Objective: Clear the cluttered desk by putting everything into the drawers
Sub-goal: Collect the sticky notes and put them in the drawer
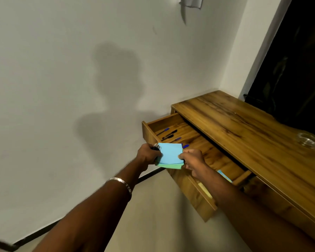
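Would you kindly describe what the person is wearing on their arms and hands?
Both forearms are bare, with no sleeves in view. The left arm carries a thin silver bangle round the wrist. The left hand and right hand wear no gloves, and no rings are visible.

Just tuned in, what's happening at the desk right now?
A person is clearing a wooden desk into its open drawer. Both hands hold a stack of blue and green paper over the drawer's near edge: the left hand, which also grips a small dark object, on one side and the right hand on the other. Several pens already lie in the drawer. A glass ashtray sits on the desktop.
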`<state>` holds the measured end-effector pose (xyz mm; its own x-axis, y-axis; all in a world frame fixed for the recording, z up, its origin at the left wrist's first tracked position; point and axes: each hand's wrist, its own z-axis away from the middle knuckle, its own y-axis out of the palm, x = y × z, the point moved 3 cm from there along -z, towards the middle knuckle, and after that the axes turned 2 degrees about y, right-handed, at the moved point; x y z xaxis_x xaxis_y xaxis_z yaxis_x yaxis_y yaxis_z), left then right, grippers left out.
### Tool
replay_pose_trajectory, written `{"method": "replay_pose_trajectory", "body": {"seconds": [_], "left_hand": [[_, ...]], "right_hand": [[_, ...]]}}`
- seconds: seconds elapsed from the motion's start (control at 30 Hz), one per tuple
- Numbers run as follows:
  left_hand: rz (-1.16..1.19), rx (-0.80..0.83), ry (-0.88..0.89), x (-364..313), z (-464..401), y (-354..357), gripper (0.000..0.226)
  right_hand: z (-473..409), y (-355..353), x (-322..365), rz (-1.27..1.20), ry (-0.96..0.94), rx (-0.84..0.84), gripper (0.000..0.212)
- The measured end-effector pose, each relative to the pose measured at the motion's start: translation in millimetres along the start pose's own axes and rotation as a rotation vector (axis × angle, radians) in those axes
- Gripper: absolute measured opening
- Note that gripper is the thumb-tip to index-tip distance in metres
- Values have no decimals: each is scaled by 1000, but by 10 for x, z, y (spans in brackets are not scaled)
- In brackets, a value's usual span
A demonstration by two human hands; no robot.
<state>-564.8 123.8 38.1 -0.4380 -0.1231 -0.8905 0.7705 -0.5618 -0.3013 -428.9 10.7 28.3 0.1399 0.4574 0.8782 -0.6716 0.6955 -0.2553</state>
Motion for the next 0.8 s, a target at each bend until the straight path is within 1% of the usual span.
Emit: {"method": "replay_pose_trajectory", "body": {"seconds": [0.17, 0.23, 0.33, 0.43, 0.5, 0.53, 0.6, 0.7, 0.8], "left_hand": [[-41, 83, 18, -170, -115, 373, 30], [-38, 120, 23, -235, -201, 531, 25], [-76, 169, 52, -321, -358, 768, 13], [-64, 223, 83, -404, -540, 1015, 13], [-51, 268, 96, -460, -644, 1161, 16], [-57, 288, 105, -482, -704, 1232, 14], [-67, 332, 110, -494, -855, 1365, 11], [-124, 359, 107, -493, -1075, 1501, 8], [-179, 386, 122, -454, -1310, 1662, 14]], "right_hand": [[-102, -378, -69, -76, 50, -55, 11], [-154, -515, -77, -100, 63, -78, 7], [-283, -714, -108, -143, 73, -119, 7], [-409, -891, -119, -155, 83, -172, 7], [-513, -978, -136, -137, 86, -191, 24], [-562, -1013, -144, -126, 83, -207, 27], [-640, -1051, -162, -126, 74, -226, 25], [-754, -1069, -233, -169, 44, -250, 14], [-848, -1079, -281, -145, 94, -295, 4]]}}
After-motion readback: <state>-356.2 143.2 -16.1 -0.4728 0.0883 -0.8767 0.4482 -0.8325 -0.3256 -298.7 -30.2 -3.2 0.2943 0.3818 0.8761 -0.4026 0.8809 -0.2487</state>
